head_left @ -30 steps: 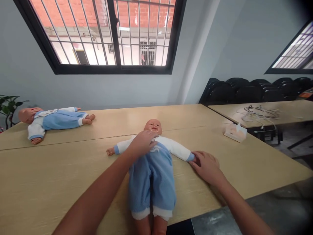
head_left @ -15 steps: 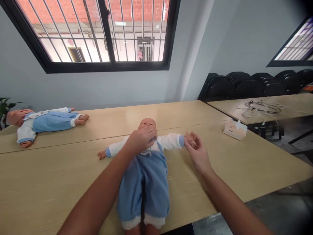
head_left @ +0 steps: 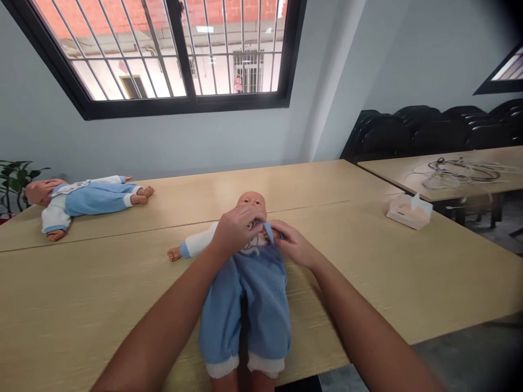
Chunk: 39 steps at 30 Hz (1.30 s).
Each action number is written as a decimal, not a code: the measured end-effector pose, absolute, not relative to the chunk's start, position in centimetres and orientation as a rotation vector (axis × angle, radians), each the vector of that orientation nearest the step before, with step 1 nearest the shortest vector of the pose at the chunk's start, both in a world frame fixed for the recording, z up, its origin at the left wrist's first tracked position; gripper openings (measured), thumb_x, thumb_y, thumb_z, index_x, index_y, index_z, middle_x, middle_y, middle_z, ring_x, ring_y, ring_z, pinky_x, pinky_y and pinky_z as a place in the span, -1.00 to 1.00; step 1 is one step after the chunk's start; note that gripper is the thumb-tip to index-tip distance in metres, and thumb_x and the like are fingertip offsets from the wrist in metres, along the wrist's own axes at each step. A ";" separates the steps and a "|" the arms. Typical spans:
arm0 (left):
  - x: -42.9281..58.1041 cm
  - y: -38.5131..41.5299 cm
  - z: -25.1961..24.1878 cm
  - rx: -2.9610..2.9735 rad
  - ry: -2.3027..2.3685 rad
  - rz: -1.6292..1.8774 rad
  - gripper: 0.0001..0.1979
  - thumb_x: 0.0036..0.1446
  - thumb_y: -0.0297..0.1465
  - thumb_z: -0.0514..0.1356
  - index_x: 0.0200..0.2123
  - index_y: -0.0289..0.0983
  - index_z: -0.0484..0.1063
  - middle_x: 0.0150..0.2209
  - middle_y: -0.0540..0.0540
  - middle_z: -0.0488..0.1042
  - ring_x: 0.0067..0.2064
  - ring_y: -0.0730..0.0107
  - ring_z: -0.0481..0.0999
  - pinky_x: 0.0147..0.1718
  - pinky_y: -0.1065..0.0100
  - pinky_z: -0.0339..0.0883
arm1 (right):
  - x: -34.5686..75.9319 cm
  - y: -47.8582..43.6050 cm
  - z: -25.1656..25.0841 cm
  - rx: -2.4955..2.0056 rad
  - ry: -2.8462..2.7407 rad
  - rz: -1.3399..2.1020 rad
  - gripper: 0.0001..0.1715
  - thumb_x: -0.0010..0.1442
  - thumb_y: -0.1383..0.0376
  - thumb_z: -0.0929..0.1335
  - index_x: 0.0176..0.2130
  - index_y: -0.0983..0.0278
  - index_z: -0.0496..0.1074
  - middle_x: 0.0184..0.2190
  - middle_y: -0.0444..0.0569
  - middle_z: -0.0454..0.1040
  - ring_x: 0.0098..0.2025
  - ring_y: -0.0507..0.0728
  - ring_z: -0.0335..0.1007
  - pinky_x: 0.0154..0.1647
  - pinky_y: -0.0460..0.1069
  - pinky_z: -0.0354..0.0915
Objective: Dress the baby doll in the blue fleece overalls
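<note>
A baby doll (head_left: 245, 294) in a blue and white knitted suit lies on its back on the wooden table (head_left: 102, 294), head away from me. My left hand (head_left: 235, 228) rests curled on the doll's chest just under its chin. My right hand (head_left: 292, 245) is closed around the doll's arm, folded in over the chest so its blue cuff sits by my left fingers. The doll's other arm stretches out to the left. Its legs hang over the near table edge.
A second doll (head_left: 85, 198) in the same suit lies at the far left of the table beside a plant (head_left: 14, 182). A tissue box (head_left: 409, 211) sits at the right. Cables (head_left: 461, 171) lie on a neighbouring table, black chairs (head_left: 429, 128) behind it.
My right hand has brought the doll's outstretched arm from the table at the right in over its chest. My left hand shifted up from the chest towards the chin.
</note>
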State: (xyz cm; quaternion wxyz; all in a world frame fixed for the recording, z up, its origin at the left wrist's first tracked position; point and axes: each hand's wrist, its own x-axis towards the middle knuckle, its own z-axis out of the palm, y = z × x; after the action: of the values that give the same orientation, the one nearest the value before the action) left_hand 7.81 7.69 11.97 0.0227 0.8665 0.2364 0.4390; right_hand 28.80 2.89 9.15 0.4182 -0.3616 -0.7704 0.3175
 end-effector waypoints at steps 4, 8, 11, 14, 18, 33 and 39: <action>8.2 8.3 11.5 2.626 0.849 1.267 -0.86 0.18 -0.53 0.23 -0.41 -0.20 0.43 -0.34 -0.02 0.53 -0.22 0.30 0.53 -0.17 0.29 0.41 | 28.5 2.4 8.9 -0.822 -1.845 0.909 -0.66 0.37 0.05 0.35 -0.07 0.19 0.58 -0.06 0.05 0.52 0.05 0.27 0.38 0.19 0.21 0.25; 7.9 8.2 12.2 2.772 0.668 1.122 -0.82 0.23 -0.55 0.16 -0.34 -0.19 0.50 -0.21 -0.06 0.59 -0.10 0.27 0.53 0.03 0.18 0.38 | 27.6 2.6 8.0 -0.809 -1.487 1.196 -0.62 0.33 -0.03 0.38 -0.21 0.21 0.56 -0.17 0.01 0.52 -0.05 0.21 0.42 0.07 0.13 0.33; 7.3 7.2 13.0 2.877 0.488 0.937 -0.75 0.21 -0.52 0.18 -0.09 -0.15 0.54 -0.03 -0.06 0.59 0.04 0.23 0.52 0.18 0.10 0.29 | 27.4 2.8 7.5 -0.739 -1.224 1.342 -0.64 0.28 -0.01 0.43 -0.34 0.22 0.52 -0.25 -0.06 0.52 -0.11 0.16 0.43 0.06 0.08 0.32; 7.3 6.1 12.5 2.946 0.565 0.945 -0.67 0.17 -0.26 0.34 0.01 -0.18 0.52 0.03 -0.15 0.55 0.07 0.09 0.49 0.16 0.03 0.30 | 27.4 2.8 7.5 -0.693 -1.054 1.430 -0.69 0.23 0.04 0.47 -0.33 0.23 0.54 -0.26 -0.06 0.54 -0.13 0.14 0.44 0.03 0.05 0.32; 7.8 5.5 10.7 3.056 0.548 1.027 -0.64 0.25 -0.08 0.30 -0.07 -0.20 0.52 -0.04 -0.18 0.58 -0.01 0.11 0.53 0.05 0.05 0.38 | 27.9 2.6 8.1 -0.708 -1.029 1.471 -0.69 0.20 0.04 0.49 -0.31 0.23 0.55 -0.30 -0.07 0.52 -0.21 0.12 0.41 -0.04 0.03 0.32; 7.4 4.6 11.5 2.743 0.517 0.794 -0.64 0.06 -0.32 0.40 -0.05 -0.16 0.48 -0.15 -0.10 0.61 -0.10 0.16 0.61 -0.08 0.18 0.49 | 35.1 3.4 9.2 -1.037 -1.525 1.560 -0.54 0.20 -0.06 0.47 -0.34 0.30 0.52 -0.41 -0.12 0.46 -0.47 0.00 0.10 -0.41 -0.04 0.05; 7.5 2.9 12.9 2.811 0.417 0.735 -0.68 0.07 -0.30 0.41 -0.08 -0.11 0.52 -0.20 -0.09 0.60 -0.13 0.17 0.61 -0.13 0.23 0.49 | 33.5 4.2 7.9 -0.972 -1.298 1.527 -0.58 0.14 0.00 0.53 -0.40 0.30 0.51 -0.44 -0.13 0.44 -0.39 0.03 0.24 -0.29 -0.04 0.18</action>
State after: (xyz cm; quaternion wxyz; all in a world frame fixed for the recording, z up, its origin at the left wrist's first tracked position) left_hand 7.52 2.94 12.87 0.1029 0.9526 0.1414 0.2489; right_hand 33.49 4.20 7.89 0.4414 -0.3916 -0.5231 0.6150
